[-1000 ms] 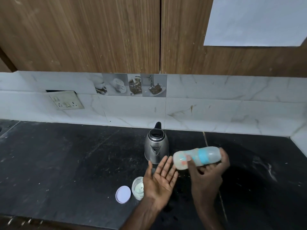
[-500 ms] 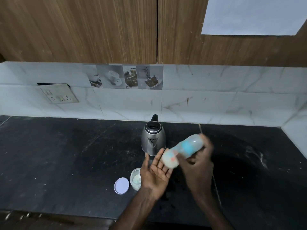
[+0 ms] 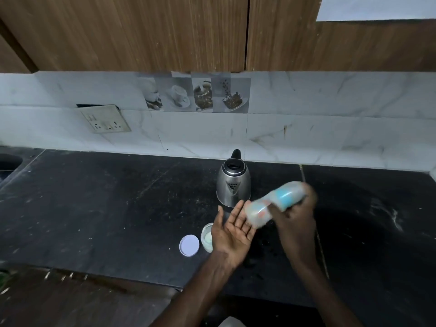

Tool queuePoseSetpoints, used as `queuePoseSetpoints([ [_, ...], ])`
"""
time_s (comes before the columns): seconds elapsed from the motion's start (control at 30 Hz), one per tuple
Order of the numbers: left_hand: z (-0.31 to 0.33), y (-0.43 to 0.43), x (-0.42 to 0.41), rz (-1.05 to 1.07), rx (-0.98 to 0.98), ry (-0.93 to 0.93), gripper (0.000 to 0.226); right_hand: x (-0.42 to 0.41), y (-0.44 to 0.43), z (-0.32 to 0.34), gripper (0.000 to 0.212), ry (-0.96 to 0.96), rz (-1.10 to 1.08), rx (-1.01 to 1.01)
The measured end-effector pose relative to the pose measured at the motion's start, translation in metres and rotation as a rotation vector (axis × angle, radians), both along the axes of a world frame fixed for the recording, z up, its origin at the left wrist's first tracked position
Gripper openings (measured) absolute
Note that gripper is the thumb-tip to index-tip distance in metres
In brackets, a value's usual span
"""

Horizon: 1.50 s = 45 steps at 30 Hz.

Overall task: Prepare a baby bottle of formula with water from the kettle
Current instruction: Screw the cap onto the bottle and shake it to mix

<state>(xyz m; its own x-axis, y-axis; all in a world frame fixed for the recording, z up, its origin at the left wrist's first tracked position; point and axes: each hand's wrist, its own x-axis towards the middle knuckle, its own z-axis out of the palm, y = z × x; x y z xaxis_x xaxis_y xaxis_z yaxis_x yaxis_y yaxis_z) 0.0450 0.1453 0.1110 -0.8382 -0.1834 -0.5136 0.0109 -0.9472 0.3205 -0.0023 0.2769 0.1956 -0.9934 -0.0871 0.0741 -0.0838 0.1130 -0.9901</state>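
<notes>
My right hand (image 3: 296,220) grips a baby bottle (image 3: 273,204) with a blue band, tilted with its capped end down to the left; the bottle is motion-blurred. My left hand (image 3: 233,228) is held flat, palm up, fingers apart, just under and left of the bottle's lower end. A steel kettle (image 3: 233,185) with a black handle stands upright on the black counter (image 3: 106,204) right behind my hands. A small open formula jar (image 3: 206,236) sits partly hidden behind my left wrist, and its white lid (image 3: 189,245) lies flat to its left.
A white marble backsplash with a socket plate (image 3: 105,119) runs behind the counter, under wooden cabinets (image 3: 141,31). A sink edge (image 3: 9,164) shows at far left. The counter's front edge runs along the bottom left.
The bottle went from lying nearly level to tilted cap-down onto my left palm, and it stays there blurred. The camera view has shifted slightly.
</notes>
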Motion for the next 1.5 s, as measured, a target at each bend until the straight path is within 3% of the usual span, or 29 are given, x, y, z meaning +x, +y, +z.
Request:
queuePoseSetpoints([
  [0.03, 0.000, 0.002, -0.001, 0.001, 0.013, 0.007, 0.067, 0.004, 0.002, -0.004, 0.082, -0.007, 0.127, 0.105],
  [0.1, 0.000, 0.002, 0.000, -0.013, -0.010, 0.000, 0.068, -0.001, 0.011, -0.001, 0.078, 0.028, 0.112, 0.091],
  [0.2, -0.001, 0.000, 0.003, -0.020, -0.050, -0.024, 0.067, -0.024, 0.017, 0.013, 0.073, -0.016, -0.287, -0.342],
  [0.23, -0.003, 0.000, 0.004, -0.020, -0.048, -0.026, 0.067, -0.025, 0.015, 0.010, 0.075, -0.020, -0.347, -0.395],
  [0.27, -0.002, 0.002, 0.005, -0.023, -0.044, -0.027, 0.067, -0.019, 0.011, 0.005, 0.078, -0.025, -0.339, -0.355],
  [0.37, -0.004, 0.007, 0.006, -0.015, 0.004, -0.018, 0.066, 0.011, 0.005, -0.018, 0.078, -0.140, 0.068, 0.005],
  [0.4, -0.004, 0.008, 0.006, -0.018, 0.000, -0.013, 0.066, 0.014, 0.008, -0.023, 0.076, -0.141, 0.111, 0.040],
  [0.53, -0.007, 0.004, 0.008, -0.037, -0.073, -0.032, 0.067, -0.014, 0.016, -0.010, 0.070, -0.109, -0.346, -0.367],
  [0.57, -0.008, 0.004, 0.008, -0.035, -0.068, -0.032, 0.067, -0.016, 0.013, -0.012, 0.071, -0.092, -0.382, -0.385],
  [0.6, -0.007, 0.005, 0.009, -0.030, -0.058, -0.032, 0.067, -0.010, 0.008, -0.014, 0.072, -0.084, -0.329, -0.310],
  [0.7, -0.004, 0.010, 0.006, -0.021, -0.003, -0.007, 0.066, 0.013, 0.003, -0.030, 0.072, -0.156, 0.124, 0.040],
  [0.77, -0.003, 0.009, 0.006, -0.025, -0.027, -0.004, 0.068, 0.005, 0.011, -0.027, 0.071, -0.115, 0.068, 0.009],
  [0.83, -0.004, 0.006, 0.008, -0.034, -0.073, -0.018, 0.067, -0.011, 0.015, -0.015, 0.069, -0.109, -0.236, -0.248],
  [0.9, -0.006, 0.005, 0.010, -0.027, -0.065, -0.031, 0.067, -0.013, 0.011, -0.016, 0.073, -0.114, -0.322, -0.323],
  [1.03, -0.006, 0.010, 0.009, -0.002, 0.008, -0.010, 0.066, 0.019, 0.008, -0.034, 0.074, -0.165, 0.155, 0.057],
  [1.1, -0.007, 0.009, 0.009, -0.020, -0.044, -0.019, 0.067, 0.009, 0.017, -0.031, 0.074, -0.117, 0.004, -0.023],
  [1.17, -0.009, 0.007, 0.009, -0.025, -0.082, -0.027, 0.067, -0.003, 0.020, -0.024, 0.072, -0.135, -0.272, -0.278],
  [1.2, -0.010, 0.006, 0.009, -0.021, -0.080, -0.032, 0.067, -0.005, 0.018, -0.025, 0.072, -0.138, -0.327, -0.314],
  [1.33, -0.010, 0.012, 0.003, -0.004, -0.009, -0.022, 0.067, 0.014, 0.010, -0.033, 0.068, -0.231, 0.077, -0.111],
  [1.5, -0.009, 0.014, -0.004, -0.024, -0.043, -0.019, 0.067, -0.006, 0.014, -0.019, 0.071, -0.153, -0.331, -0.361],
])
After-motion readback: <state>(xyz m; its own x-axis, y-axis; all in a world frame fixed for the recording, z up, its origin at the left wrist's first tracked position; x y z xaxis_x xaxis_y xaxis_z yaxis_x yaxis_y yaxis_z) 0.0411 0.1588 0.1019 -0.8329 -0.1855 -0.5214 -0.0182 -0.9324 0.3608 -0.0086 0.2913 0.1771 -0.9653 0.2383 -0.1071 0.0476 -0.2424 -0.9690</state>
